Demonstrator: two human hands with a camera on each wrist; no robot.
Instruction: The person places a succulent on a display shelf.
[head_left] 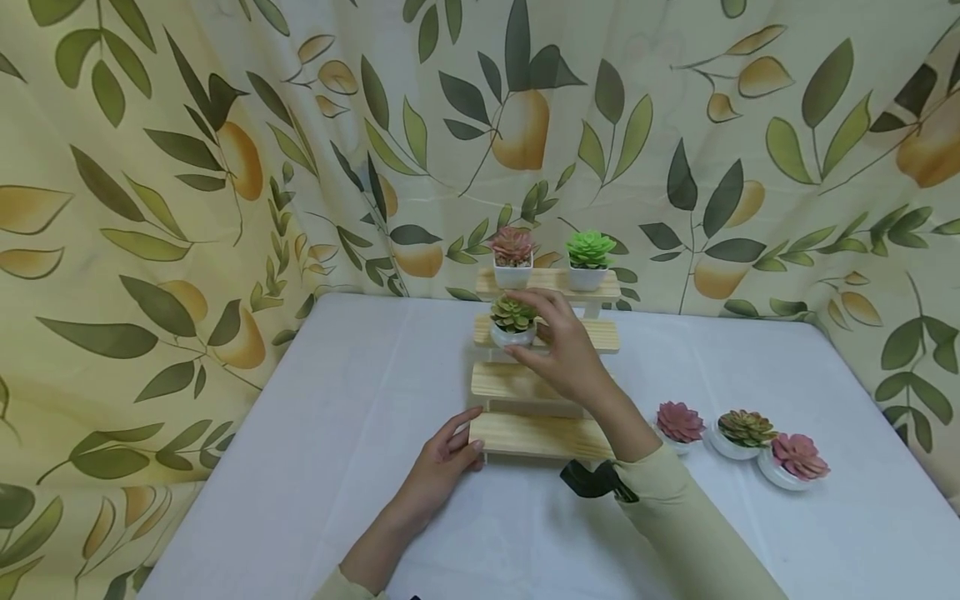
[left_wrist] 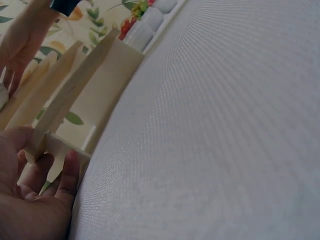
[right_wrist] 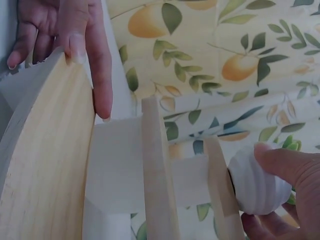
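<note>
My right hand (head_left: 567, 352) grips a potted green succulent (head_left: 513, 317) by its ribbed, round white pot (right_wrist: 257, 182). The pot is right at the left end of the second shelf from the top of a tiered wooden stand (head_left: 538, 435). At the left end of the lowest shelf, my left hand (head_left: 442, 462) holds the board's corner, its thumb above and fingers curled below in the left wrist view. On the top shelf stand a reddish succulent (head_left: 513, 247) and a bright green succulent (head_left: 589, 250), both in square white pots.
Right of the stand, on the white-covered table (head_left: 360, 375), sit a dusky pink succulent (head_left: 680, 422), a green-brown succulent (head_left: 746, 428) and a pink succulent (head_left: 799, 457) in round white pots. A leaf-and-fruit patterned curtain (head_left: 337, 167) hangs behind. A black strap (head_left: 596, 480) sticks out at the right cuff.
</note>
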